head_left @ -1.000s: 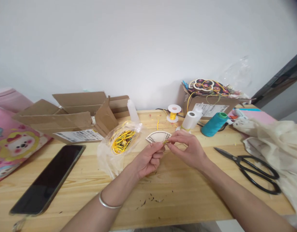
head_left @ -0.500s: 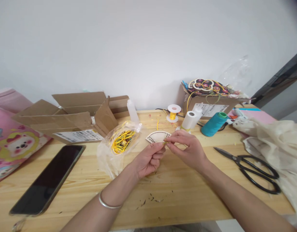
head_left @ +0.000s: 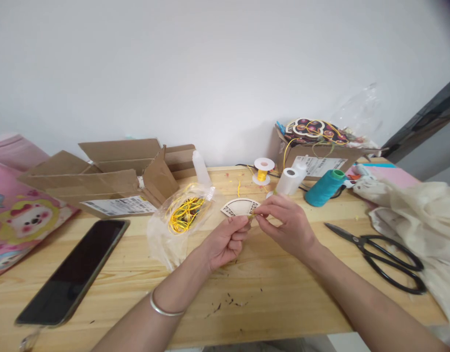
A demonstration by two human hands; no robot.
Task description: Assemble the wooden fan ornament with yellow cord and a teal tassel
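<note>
My left hand point(head_left: 226, 242) is closed, thumb against curled fingers, pinching a thin yellowish cord point(head_left: 251, 216). On the other side my right hand point(head_left: 283, 222) pinches the same cord between thumb and fingertips. Just behind the hands lies a pale wooden fan-shaped piece point(head_left: 240, 207) with cut-out lattice ends; its lower right part is hidden by my fingers. A short yellow twisted cord point(head_left: 239, 188) runs from its top edge. Behind stands a white spool of yellow cord point(head_left: 263, 172).
Left are a clear bag of yellow cords point(head_left: 186, 215), an open cardboard box point(head_left: 107, 183) and a phone point(head_left: 74, 271). Right are black-handled scissors point(head_left: 378, 254), a teal thread cone point(head_left: 324, 188), a white roll point(head_left: 288, 182), cream fabric point(head_left: 408, 220) and a filled box point(head_left: 316, 164).
My right hand has shifted slightly to the right, away from the left, with a little more cord showing between the fingertips. The left hand is nearly still.
</note>
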